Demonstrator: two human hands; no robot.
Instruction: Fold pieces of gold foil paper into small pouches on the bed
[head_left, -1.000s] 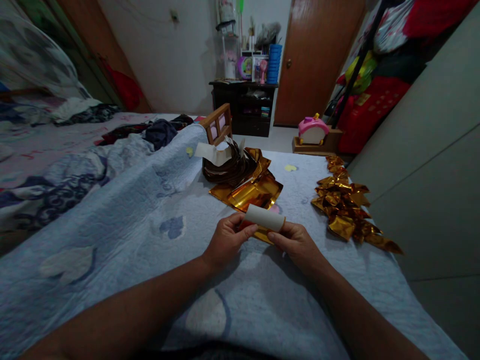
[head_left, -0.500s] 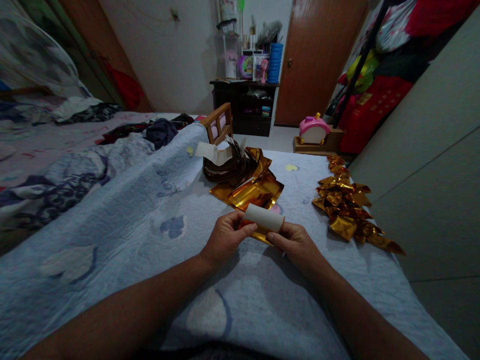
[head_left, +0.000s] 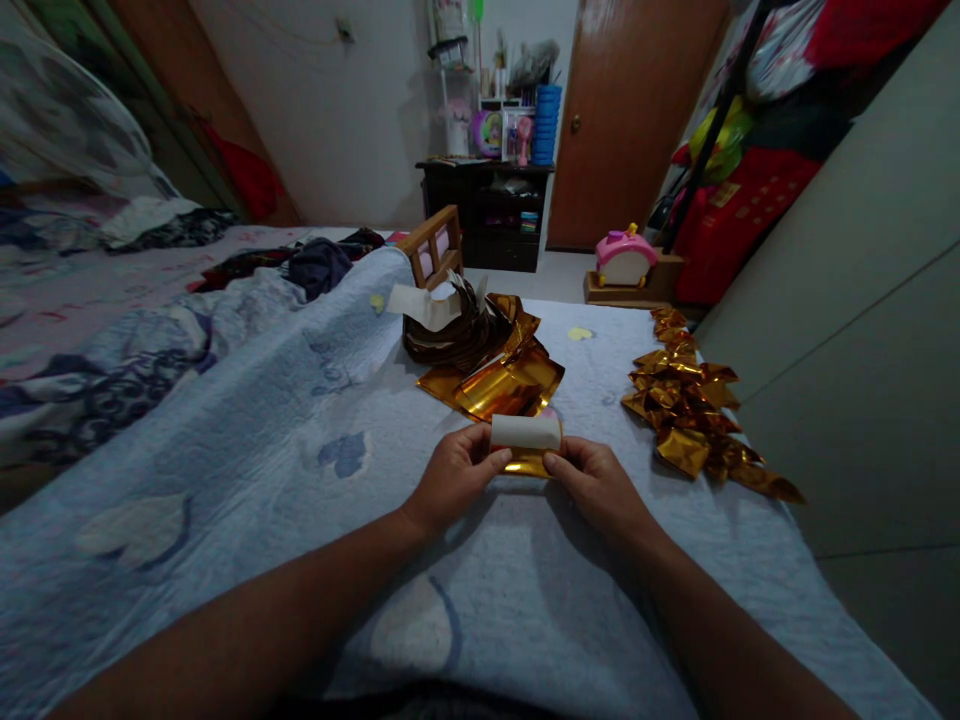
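Note:
A gold foil paper [head_left: 526, 433] with a pale backing is bent over into a loose roll between my two hands. My left hand [head_left: 459, 470] pinches its left end, thumb on the gold front strip. On the right end, my right hand [head_left: 596, 478] grips it the same way, thumb and fingers closed. Just beyond lie loose gold foil sheets [head_left: 510, 385], next to a curled stack of foil paper [head_left: 457, 335] whose pale undersides stick up. Off to the right sits a pile of folded gold foil pieces [head_left: 686, 410].
A light blue quilt [head_left: 360, 580] with heart patterns covers the bed under my hands. At the bed's far end stand a small wooden frame [head_left: 435, 245] and a pink toy [head_left: 626, 250]. A pale cabinet [head_left: 862, 330] borders the right side.
The foil paper has turned from slanted to nearly level, its right end rising. Both hands keep their pinch on it. The view has shifted slightly.

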